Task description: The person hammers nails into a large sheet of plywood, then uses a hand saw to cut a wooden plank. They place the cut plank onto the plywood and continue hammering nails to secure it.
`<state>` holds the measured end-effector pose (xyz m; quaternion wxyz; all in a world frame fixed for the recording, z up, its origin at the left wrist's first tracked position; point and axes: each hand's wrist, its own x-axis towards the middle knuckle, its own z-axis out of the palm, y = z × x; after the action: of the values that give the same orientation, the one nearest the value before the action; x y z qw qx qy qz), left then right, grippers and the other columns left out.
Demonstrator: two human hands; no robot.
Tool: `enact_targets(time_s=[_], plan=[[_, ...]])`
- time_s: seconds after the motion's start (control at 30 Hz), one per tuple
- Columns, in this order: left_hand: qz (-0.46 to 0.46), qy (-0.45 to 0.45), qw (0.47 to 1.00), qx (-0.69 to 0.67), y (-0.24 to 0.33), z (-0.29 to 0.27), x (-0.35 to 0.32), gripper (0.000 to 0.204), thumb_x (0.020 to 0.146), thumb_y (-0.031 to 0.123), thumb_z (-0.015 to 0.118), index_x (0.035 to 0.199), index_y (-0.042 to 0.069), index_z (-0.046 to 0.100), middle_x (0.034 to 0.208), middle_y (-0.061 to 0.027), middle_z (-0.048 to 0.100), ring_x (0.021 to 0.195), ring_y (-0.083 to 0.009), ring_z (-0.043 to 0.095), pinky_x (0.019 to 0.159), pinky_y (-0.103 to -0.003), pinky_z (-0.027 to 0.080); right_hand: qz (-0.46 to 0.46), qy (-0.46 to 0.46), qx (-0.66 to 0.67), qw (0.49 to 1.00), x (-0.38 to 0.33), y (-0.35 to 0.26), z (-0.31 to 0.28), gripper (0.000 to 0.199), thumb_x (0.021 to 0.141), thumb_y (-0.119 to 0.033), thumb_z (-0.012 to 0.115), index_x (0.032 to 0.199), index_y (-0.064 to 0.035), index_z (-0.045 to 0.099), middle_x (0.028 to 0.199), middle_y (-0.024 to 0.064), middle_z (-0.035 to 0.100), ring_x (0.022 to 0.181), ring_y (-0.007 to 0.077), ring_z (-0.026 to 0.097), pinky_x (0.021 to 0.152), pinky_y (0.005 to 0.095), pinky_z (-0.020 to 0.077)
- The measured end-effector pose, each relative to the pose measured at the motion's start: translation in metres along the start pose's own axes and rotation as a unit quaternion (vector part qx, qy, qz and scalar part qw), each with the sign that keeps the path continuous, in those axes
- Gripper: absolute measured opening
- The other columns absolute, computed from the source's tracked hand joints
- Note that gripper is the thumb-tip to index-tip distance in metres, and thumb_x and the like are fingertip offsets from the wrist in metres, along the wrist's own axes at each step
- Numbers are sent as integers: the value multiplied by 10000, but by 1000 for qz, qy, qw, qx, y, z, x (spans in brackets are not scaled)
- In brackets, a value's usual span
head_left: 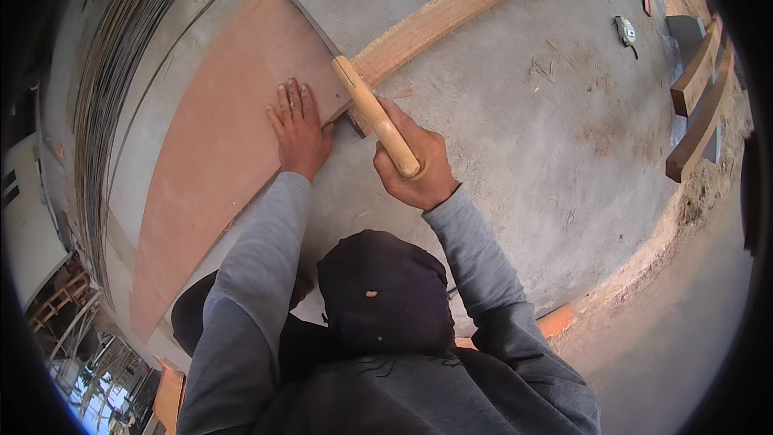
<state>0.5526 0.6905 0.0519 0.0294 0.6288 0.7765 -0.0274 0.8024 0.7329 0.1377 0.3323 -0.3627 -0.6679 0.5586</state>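
Right hand (419, 157) is closed around the wooden handle of a saw (374, 117); left hand (299, 129) lies flat, fingers slightly apart, on a brown board (209, 137). Said board, one long edge curved, extends from eleven toward eight o'clock. Saw blade points to eleven, along the board's upper right edge; whether its teeth have entered the wood cannot be told. Progress, in this observer's judgement: curved outline already shaped, trimming of that end in hand and unfinished.

A timber strip (459, 8) curves away at twelve to one. Grey concrete floor (499, 177) carries the work, with sawdust (604, 137) between two and three and a tape measure (625, 31) at two. Two timber pieces (700, 137) protrude between two and three; thin rods (121, 32) are bundled at ten; sandy ground (644, 314) borders at four.
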Motion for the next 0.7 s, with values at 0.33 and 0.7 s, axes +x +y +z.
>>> enact_targets(time_s=[0.33,0.7], plan=[[-16,-18,1000,8,-3,9,2,944,868,366,730,1574,1,221,1664,-214,170,1553,-389,110,1197,-658,121,14,-16,-58,998,-41,-8,-22,673,763,29,644,1418,40,488,812,159,674,635,270,683,607,357,549],[-27,-37,999,27,2,5,2,883,890,322,699,1565,-12,237,1664,-193,177,1556,-357,112,1221,-594,136,-34,17,-171,985,-88,-43,-45,597,728,43,559,1325,59,555,1045,235,735,807,298,767,682,320,597]])
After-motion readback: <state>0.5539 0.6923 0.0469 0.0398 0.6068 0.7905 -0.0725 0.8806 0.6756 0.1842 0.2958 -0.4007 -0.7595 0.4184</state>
